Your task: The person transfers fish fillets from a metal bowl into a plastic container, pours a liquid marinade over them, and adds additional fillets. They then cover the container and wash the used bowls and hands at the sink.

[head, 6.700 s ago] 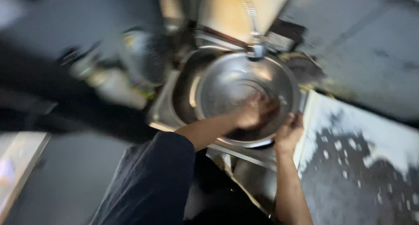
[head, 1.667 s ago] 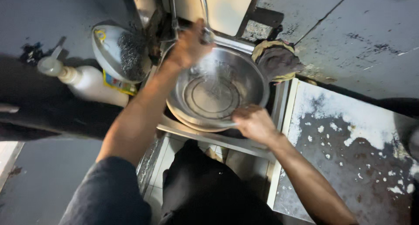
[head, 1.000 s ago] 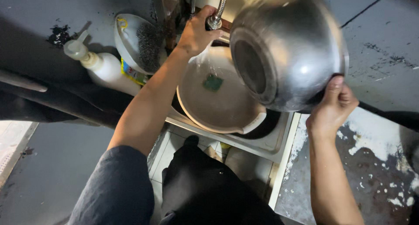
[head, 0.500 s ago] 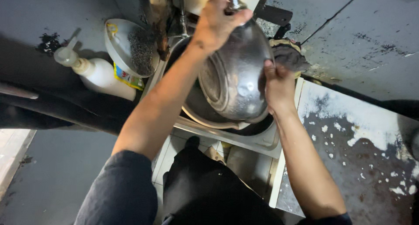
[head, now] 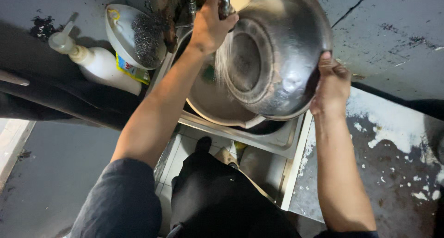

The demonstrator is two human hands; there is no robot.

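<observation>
Steel bowl (head: 273, 57) tilted, right hand (head: 330, 83) grip closed on its rim, left hand (head: 210, 25) clasping half-hidden tap (head: 225, 4).

The left arm stretches forward and up from a dark sleeve at the shoulder, forearm bare, elbow nearly straight. The left hand (head: 210, 25) is closed in a fist at the top of the view, knuckles toward the camera, wrist bent slightly inward. The right arm rises from the lower right edge, forearm bare and almost vertical (the upper arm is out of view). The right hand (head: 330, 88) is curled, fingers (head: 323, 62) hooked over and thumb side facing the camera, wrist straight. The two hands are well apart, left higher than right.
</observation>
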